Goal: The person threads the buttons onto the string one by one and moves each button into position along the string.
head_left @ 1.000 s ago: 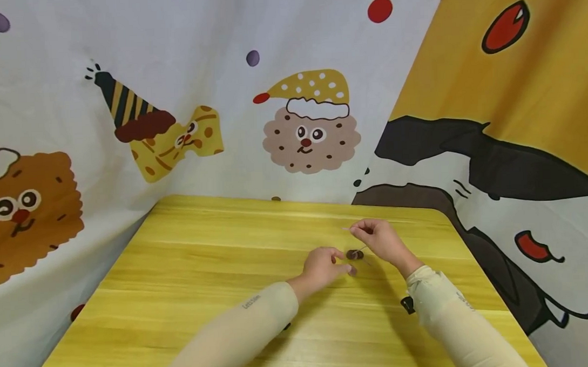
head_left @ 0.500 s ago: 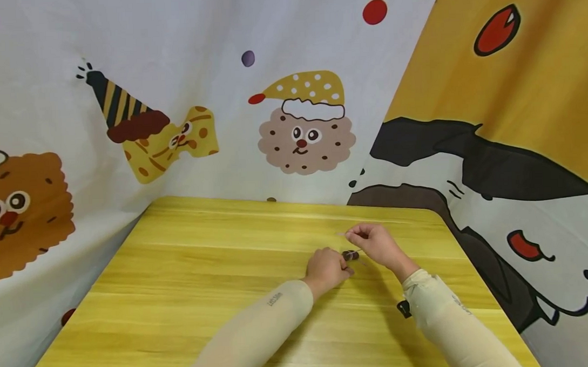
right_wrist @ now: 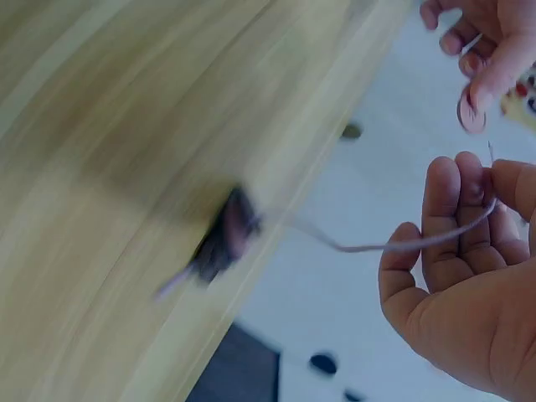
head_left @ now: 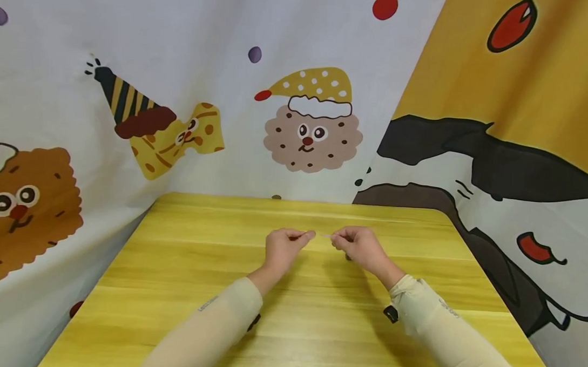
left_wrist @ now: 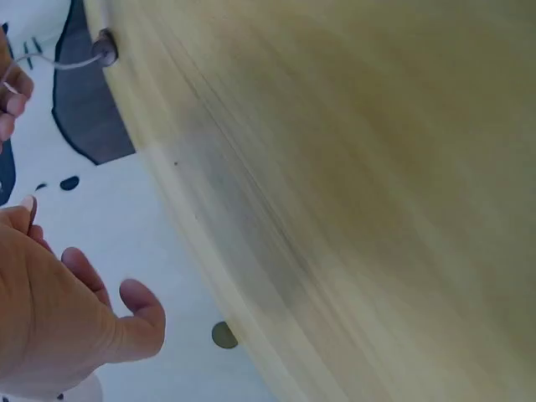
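In the head view my left hand (head_left: 282,251) and right hand (head_left: 365,249) face each other above the table, fingertips a short gap apart. My right thumb and finger pinch a thin pale cord (right_wrist: 360,248) near its end, and the tip pokes out toward my left hand. Several dark round discs (right_wrist: 224,234), strung on that cord and blurred, hang below my right hand close to the tabletop; a short tail of cord sticks out beyond them. My left thumb and finger pinch a small brownish button-like disc (right_wrist: 471,113), its flat face partly covered by the thumb.
A yellow wood-grain table (head_left: 190,273) lies under both hands. Behind it and at the sides hangs a white and yellow cloth (head_left: 211,40) printed with cartoon figures. Dark wrist gear (head_left: 391,313) shows under the right sleeve.
My left hand has come away from beside the strung discs, moving left and up with a small disc in its fingertips. My right hand has shifted slightly left, still pinching the cord.
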Action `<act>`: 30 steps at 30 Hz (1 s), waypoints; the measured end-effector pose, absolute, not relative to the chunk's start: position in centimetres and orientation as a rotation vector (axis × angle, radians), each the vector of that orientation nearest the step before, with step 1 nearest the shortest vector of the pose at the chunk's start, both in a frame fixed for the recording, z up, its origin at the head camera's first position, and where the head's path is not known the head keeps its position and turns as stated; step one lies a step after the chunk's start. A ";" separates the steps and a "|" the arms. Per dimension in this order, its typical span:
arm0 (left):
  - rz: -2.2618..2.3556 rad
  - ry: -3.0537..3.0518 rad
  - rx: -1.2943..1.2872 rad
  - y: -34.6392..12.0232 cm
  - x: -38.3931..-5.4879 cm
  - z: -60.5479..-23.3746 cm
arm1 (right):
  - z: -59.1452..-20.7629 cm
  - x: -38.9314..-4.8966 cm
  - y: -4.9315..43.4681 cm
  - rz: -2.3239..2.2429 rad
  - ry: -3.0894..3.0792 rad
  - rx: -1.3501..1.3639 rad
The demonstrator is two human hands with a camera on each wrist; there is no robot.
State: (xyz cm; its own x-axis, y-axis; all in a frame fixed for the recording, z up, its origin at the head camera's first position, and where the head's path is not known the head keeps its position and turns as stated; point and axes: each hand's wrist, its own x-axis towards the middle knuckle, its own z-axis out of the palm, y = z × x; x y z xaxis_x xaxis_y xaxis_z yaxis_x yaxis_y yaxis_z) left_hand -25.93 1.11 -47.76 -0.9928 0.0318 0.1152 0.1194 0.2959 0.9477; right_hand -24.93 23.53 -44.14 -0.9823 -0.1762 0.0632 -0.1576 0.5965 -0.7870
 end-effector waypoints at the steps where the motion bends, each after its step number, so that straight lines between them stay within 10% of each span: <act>1: -1.826 -2.451 -0.135 0.7 -25.8 -47.6 | -44.1 -24.8 22.9 -1.366 2.795 -0.308; 30: -2.007 -2.244 -0.081 0.4 -23.6 -47.3 | -44.5 -23.0 18.4 -1.347 3.005 -0.285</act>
